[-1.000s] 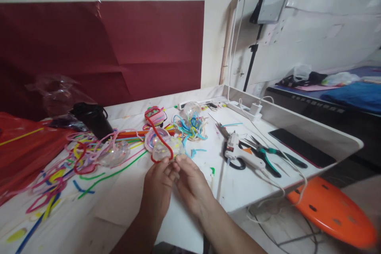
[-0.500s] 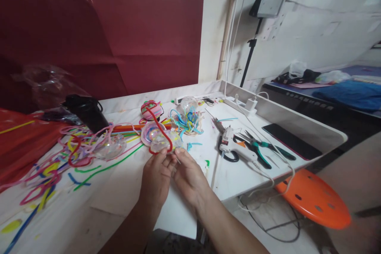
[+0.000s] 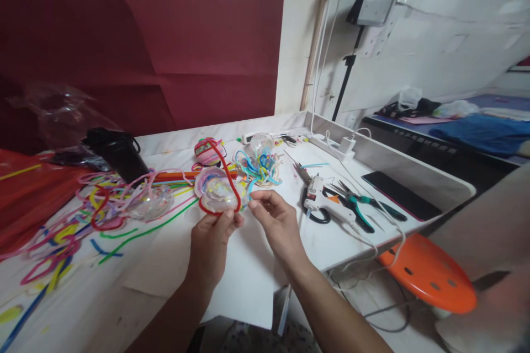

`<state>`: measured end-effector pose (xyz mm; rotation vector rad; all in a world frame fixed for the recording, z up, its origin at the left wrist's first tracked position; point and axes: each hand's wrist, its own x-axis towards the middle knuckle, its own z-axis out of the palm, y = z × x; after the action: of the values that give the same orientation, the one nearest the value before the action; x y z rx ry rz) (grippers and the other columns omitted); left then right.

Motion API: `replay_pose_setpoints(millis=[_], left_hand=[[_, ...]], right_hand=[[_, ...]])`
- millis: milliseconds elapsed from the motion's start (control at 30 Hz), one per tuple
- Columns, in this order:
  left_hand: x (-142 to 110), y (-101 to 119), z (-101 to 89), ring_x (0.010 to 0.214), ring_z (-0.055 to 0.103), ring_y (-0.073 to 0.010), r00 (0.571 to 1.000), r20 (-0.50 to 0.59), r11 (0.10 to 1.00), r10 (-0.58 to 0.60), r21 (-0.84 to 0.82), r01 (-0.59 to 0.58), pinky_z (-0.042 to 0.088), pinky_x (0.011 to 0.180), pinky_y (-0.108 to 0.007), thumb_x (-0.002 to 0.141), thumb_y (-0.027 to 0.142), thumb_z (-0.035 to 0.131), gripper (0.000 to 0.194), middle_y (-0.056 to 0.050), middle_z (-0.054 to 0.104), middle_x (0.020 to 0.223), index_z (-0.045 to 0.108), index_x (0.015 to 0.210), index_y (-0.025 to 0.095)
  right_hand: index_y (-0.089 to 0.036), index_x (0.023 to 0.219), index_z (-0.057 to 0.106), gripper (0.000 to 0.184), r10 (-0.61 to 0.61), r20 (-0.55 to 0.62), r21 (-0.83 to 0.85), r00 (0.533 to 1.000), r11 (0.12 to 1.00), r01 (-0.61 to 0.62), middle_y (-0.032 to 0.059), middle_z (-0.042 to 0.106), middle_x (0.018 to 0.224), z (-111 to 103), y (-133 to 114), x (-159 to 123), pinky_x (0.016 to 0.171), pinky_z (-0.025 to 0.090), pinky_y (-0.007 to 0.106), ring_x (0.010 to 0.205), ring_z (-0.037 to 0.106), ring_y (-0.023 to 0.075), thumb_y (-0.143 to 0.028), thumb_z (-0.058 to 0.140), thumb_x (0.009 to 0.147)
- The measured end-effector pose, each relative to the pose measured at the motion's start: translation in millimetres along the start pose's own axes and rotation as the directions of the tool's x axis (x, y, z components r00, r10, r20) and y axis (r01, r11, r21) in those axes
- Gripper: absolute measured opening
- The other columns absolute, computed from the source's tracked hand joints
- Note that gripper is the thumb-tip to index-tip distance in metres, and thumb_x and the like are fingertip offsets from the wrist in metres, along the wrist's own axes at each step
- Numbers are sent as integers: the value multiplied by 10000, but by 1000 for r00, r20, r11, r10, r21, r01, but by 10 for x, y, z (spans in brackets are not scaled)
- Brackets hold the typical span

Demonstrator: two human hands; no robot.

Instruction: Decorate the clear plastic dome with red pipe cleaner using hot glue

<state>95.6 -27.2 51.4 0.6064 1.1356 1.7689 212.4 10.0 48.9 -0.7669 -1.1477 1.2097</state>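
Note:
A bent red pipe cleaner is pinched between the thumb and fingers of my left hand; one long end rises up and away, and a shorter bend curves off to the left. Just to the right of it is my right hand, its thumb and forefinger drawn together at the tips; what they hold, if anything, is too small to make out. Beyond my fingers lie a clear plastic piece with coloured bits, a pink wrapped ball and a bundle of blue and yellow strands.
A white glue gun, green-handled pliers and a black phone are on the right. Tangled pipe cleaners, a black cup and red sheeting spread over the left. White paper lies under my hands.
My right hand has moved away from my left, up and to the right. The red pipe cleaner stays in my left hand, its long end shifted slightly right.

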Motion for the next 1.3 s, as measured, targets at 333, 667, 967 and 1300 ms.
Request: replay_pose_setpoints(millis=[333,667,967,1300], left_hand=[[8,61,-125,682,682,-178,999,47,983,16,184,-25,554,721,-291,508,326,927,308,-75,779,718,806,740,162],[105,151,-100,581,639,-138,996,44,943,79,321,-89,513,553,-217,523,235,848,198,-54,748,627,780,682,137],[276,279,-170,576,700,-190,998,27,903,55,426,-62,610,565,-280,542,254,847,213,-39,744,590,740,689,143],[266,237,-147,662,744,-183,996,-94,882,2,468,43,643,788,-341,595,203,810,109,61,786,688,765,686,242]], right_hand=[[-235,736,716,74,-73,144,-95,987,992,87,-5,651,719,86,-3,65,743,427,322,723,561,179,-298,739,768],[-223,754,743,114,0,165,-44,986,999,8,11,685,743,63,32,43,752,457,334,725,606,186,-336,750,767],[-244,817,790,59,-88,87,-212,992,972,105,13,695,758,-459,-55,-136,741,472,317,736,613,182,-243,735,795],[-249,996,739,179,-381,49,-894,923,395,211,97,726,984,-1636,-136,-92,850,469,411,957,642,279,-198,589,914]])
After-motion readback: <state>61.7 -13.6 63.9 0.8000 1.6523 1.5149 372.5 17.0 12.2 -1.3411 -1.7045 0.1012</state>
